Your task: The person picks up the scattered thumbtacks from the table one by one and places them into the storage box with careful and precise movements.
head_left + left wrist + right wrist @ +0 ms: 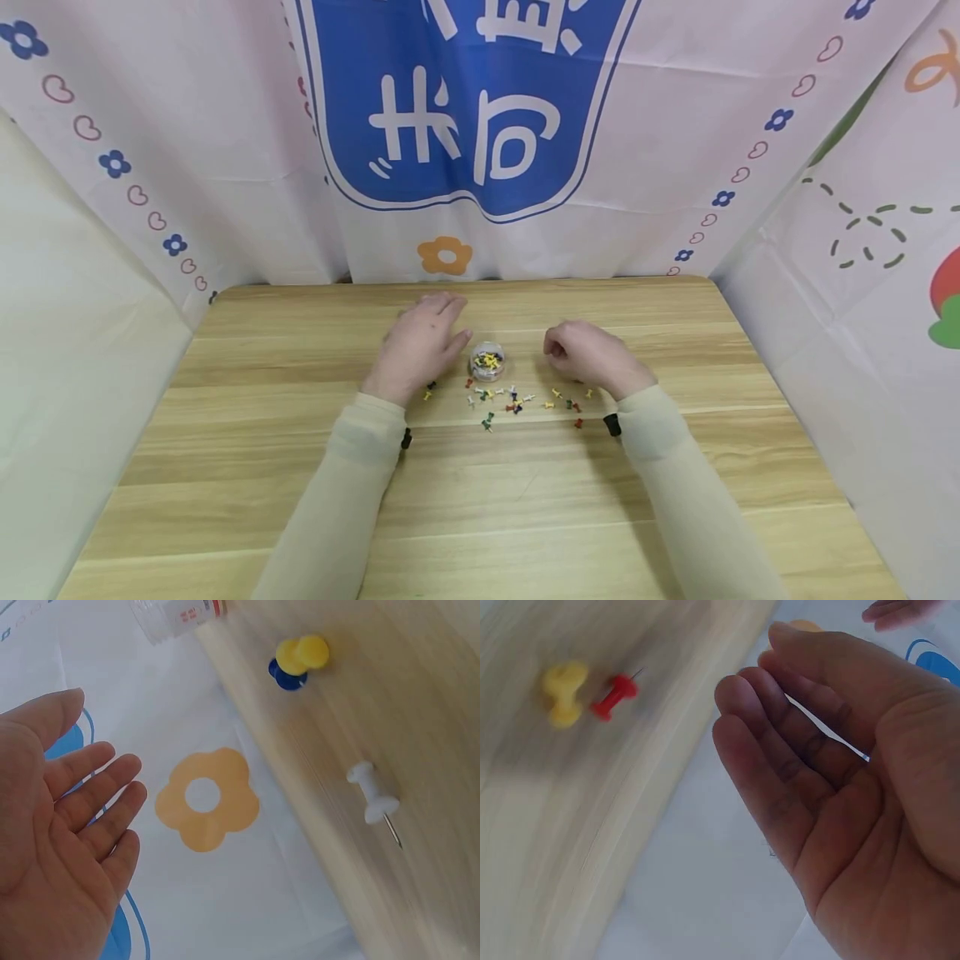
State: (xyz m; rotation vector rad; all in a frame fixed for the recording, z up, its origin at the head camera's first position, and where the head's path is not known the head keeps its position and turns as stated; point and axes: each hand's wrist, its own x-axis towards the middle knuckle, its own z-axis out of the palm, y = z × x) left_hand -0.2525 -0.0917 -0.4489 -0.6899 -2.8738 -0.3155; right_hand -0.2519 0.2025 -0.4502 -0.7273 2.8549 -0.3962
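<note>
On the wooden table stands a small clear round jar (487,344) partly filled with push pins. My left hand (420,346) is just left of it, fingers stretched forward and thumb toward the jar; the left wrist view shows its palm with nothing in it. To the jar's right, my right hand (592,354) hovers with loosely curved fingers, and its palm (885,847) holds nothing. Loose push pins in several colours lie in front of the jar, among them a green pin (487,425), a white pin (373,793) and a red pin (616,697).
The table's far edge (525,282) meets a white printed curtain (247,208) with a blue emblem. More white cloth hangs along both sides. A yellow and a blue pin (289,679) lie close together on the left; a yellow pin (565,694) lies near the right hand.
</note>
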